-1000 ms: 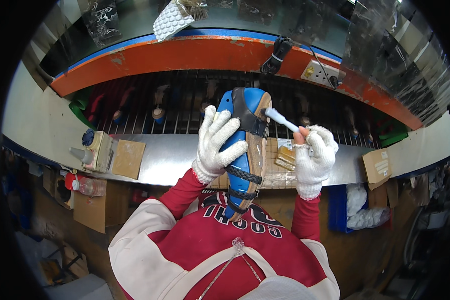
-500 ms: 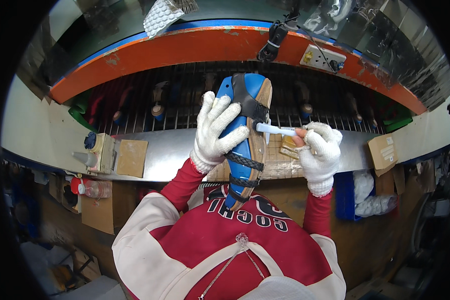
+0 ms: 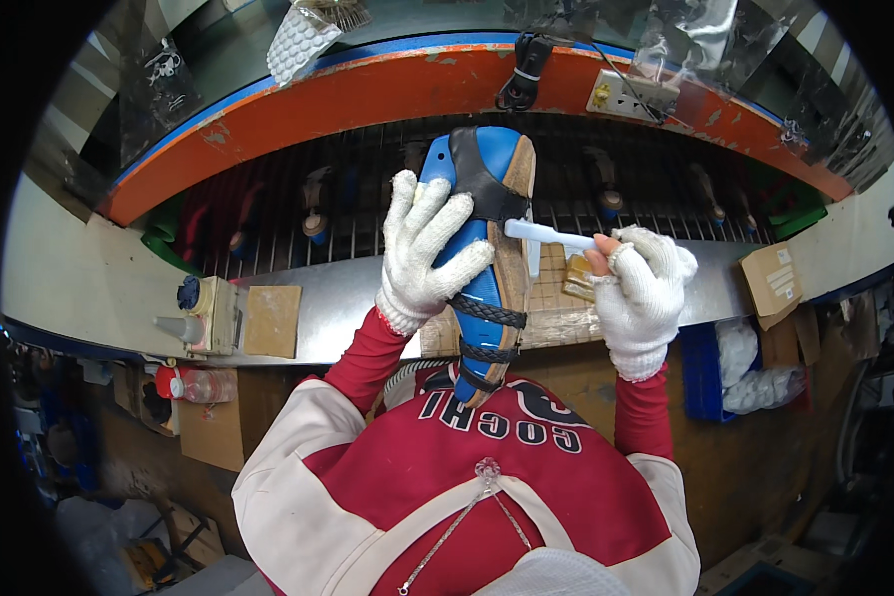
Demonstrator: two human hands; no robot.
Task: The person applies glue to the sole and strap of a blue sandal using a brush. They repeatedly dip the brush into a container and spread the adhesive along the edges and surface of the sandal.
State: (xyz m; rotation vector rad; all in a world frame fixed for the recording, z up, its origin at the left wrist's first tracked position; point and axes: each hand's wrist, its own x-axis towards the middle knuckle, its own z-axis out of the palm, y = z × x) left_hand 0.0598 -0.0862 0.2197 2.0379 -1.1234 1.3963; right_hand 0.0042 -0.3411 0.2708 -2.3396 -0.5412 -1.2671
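Note:
A blue shoe last (image 3: pixel 480 266) stands up lengthwise in front of my chest, with a sandal's black straps wrapped over it and a tan insole (image 3: pixel 513 273) along its right side. My left hand (image 3: pixel 425 248), in a white knit glove, grips the last from its left, fingers spread across the blue surface. In my gloved right hand (image 3: pixel 641 288), a pale, slim brush-like tool (image 3: pixel 556 236) is pinched between bare thumb and fingertip. Its far end is at the insole's edge, near a black strap; whether it touches I cannot tell.
Behind the metal ledge (image 3: pixel 343 298), more lasts (image 3: pixel 315 223) sit on a rack of rods beneath an orange beam (image 3: pixel 368 94). A yellowish block (image 3: pixel 578 278) lies by my right hand. Left are a tan board (image 3: pixel 272 320) and a bottle (image 3: pixel 209 385); right, a blue bin (image 3: pixel 703 372).
The brush-like tool has moved slightly up along the insole's edge, and my right hand has shifted a little right. My left hand keeps its hold on the last. The whole view has shifted slightly.

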